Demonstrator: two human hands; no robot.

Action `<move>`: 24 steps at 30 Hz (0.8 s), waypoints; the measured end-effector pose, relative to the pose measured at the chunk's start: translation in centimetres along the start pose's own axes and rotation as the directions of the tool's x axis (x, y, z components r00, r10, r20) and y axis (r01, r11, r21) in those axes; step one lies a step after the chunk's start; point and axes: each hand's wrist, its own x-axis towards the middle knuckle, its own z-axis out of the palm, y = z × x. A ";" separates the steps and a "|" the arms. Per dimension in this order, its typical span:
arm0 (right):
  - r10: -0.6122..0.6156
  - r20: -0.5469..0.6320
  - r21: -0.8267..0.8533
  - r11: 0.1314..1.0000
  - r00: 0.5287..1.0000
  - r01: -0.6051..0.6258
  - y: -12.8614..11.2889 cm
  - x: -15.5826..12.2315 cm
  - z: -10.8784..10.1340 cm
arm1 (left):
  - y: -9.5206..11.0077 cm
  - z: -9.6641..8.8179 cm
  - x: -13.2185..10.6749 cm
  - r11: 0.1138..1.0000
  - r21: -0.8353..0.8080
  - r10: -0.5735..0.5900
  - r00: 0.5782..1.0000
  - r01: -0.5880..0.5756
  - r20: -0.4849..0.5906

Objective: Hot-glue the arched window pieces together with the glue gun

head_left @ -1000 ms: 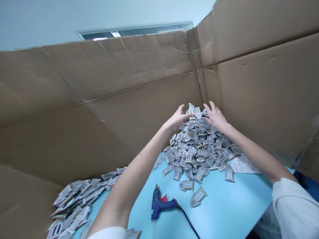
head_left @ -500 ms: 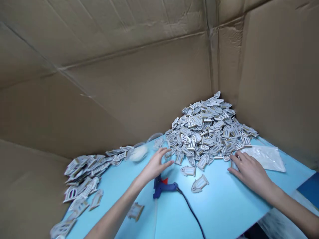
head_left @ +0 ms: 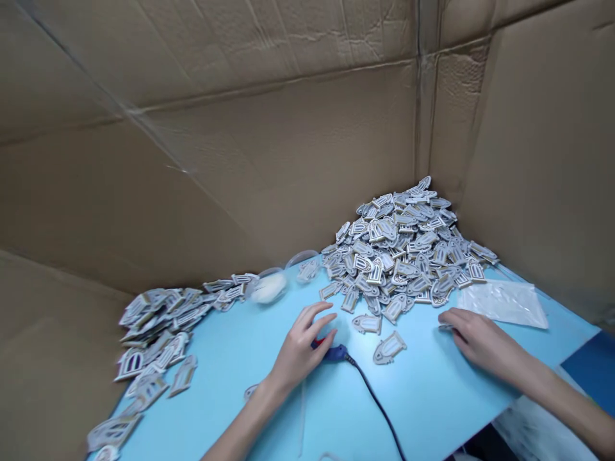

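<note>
A large heap of grey and white arch-shaped flat pieces (head_left: 398,250) rises in the corner of a light blue table (head_left: 423,390). My left hand (head_left: 300,346) lies over the rear of a blue hot glue gun (head_left: 334,352), fingers apart and not wrapped around it. Much of the gun is hidden under that hand. My right hand (head_left: 473,336) rests near the heap's front edge, fingers together on a small grey piece (head_left: 445,327). Two loose arch pieces (head_left: 389,347) lie on the table between my hands.
A second, lower heap of pieces (head_left: 158,333) lies at the table's left. A clear plastic bag (head_left: 502,304) lies to the right, and a round clear container (head_left: 268,287) stands at the back. The gun's black cable (head_left: 377,400) runs towards the front edge. Brown cardboard walls (head_left: 288,160) enclose the back.
My view has tilted down from the cardboard and ceiling. Both hands have come down from the top of the heap to the table. My left hand now covers the glue gun.
</note>
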 end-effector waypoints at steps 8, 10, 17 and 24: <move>-0.072 -0.611 -0.173 0.984 0.788 -0.045 -1.1 11.2 -10.2 | -1.1 -1.0 2.2 0.993 0.054 -0.113 0.991 0.109 0.074; -0.210 -0.428 -0.148 0.976 0.879 0.161 -3.6 11.0 -7.9 | -1.3 -1.3 2.7 0.982 0.084 -0.174 0.981 0.167 0.091; -0.412 0.240 -0.146 0.879 0.879 0.453 -9.6 5.6 2.9 | -4.4 0.0 5.2 0.947 0.144 -0.314 0.921 0.287 0.229; -0.471 0.296 0.028 0.874 0.831 0.486 -7.9 7.8 -3.1 | -4.3 0.2 8.0 0.930 0.139 -0.366 0.895 0.341 0.256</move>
